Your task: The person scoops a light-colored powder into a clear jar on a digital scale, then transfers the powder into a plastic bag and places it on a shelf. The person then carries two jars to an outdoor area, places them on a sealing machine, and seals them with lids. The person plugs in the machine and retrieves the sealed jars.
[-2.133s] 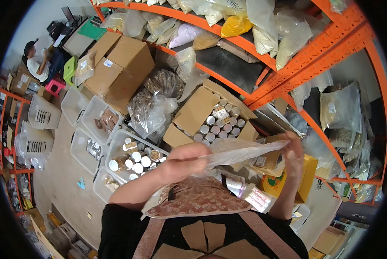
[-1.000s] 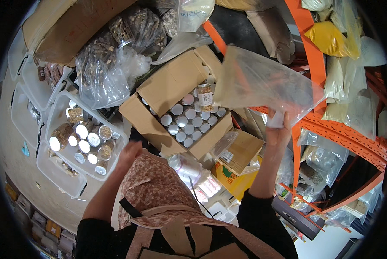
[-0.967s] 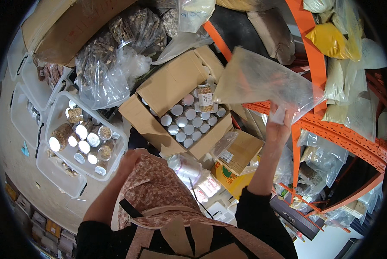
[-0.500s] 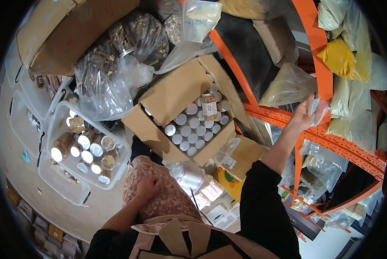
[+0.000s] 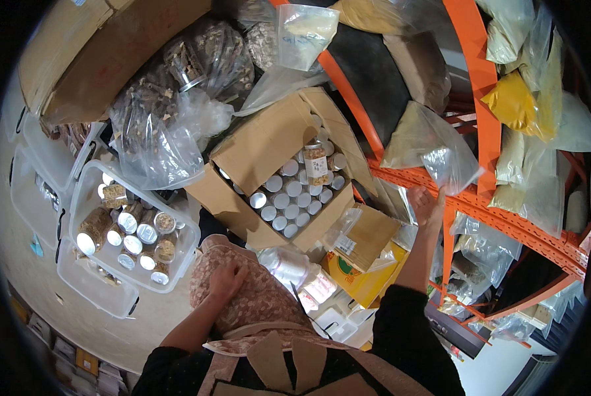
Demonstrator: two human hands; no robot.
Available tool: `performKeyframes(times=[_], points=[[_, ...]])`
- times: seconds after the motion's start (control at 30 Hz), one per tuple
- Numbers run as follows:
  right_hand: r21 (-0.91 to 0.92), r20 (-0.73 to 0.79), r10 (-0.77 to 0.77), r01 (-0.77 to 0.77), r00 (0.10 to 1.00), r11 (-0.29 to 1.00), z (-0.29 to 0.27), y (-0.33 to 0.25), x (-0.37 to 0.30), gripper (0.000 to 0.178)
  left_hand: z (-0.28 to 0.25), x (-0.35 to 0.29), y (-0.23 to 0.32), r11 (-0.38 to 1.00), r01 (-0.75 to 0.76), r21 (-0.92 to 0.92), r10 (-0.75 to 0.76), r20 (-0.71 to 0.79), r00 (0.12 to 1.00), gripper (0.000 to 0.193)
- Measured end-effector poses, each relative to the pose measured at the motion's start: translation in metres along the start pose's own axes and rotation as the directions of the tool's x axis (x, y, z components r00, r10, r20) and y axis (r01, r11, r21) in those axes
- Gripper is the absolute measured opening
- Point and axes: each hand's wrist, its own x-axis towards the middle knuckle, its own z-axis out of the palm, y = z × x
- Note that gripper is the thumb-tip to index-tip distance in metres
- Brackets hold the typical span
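Note:
My left hand rests on the pink patterned apron over my lap, fingers curled together with nothing visible in them. My right hand is raised on the right, just below the orange shelf beam. Its fingers are apart and partly bent, and no object shows between them. Close above it, a clear plastic bag of pale contents lies on the shelf, its loose end hanging over the beam. In front of me, an open cardboard box holds several silver-lidded jars; a labelled jar lies across them.
At left stands a clear plastic bin of jars with silver lids. Behind it are large bags of brown dried pieces. A smaller carton and a yellow box sit by my right forearm. Bags of powder hang at far right.
My right hand has let go of the clear bag's loose end and come down and left, nearer to me. The bag's end now spreads over the beam. My left hand stays on my lap.

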Motion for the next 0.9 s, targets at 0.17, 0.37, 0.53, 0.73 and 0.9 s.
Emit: performKeyframes(times=[0.17,0.37,0.53,0.73,0.9], points=[[-0.579,0.189,0.088,0.038,0.978,0.815,0.053,0.012,-0.075,0.044,-0.010,0.008,0.003,0.998,0.044,-0.045,-0.042,0.043,0.998,0.035],[-0.518,0.532,-0.210,0.512,0.820,0.685,0.177,0.006,-0.028,0.038,-0.013,0.010,0.008,0.997,0.082,-0.013,-0.080,0.083,0.993,0.039],[-0.758,0.445,-0.096,0.431,0.891,0.490,0.261,-0.001,0.043,0.053,-0.007,0.011,0.013,0.995,0.096,-0.022,-0.093,0.083,0.992,0.037],[-0.627,0.677,-0.432,0.774,0.596,0.086,0.368,0.054,0.070,0.064,0.006,0.013,0.024,1.000,-0.003,-0.013,0.003,0.029,1.000,0.030],[-0.660,0.548,-0.600,0.742,0.583,0.118,0.413,0.104,0.087,0.059,0.005,0.012,0.025,0.998,0.044,-0.037,-0.046,-0.066,0.997,0.029]])
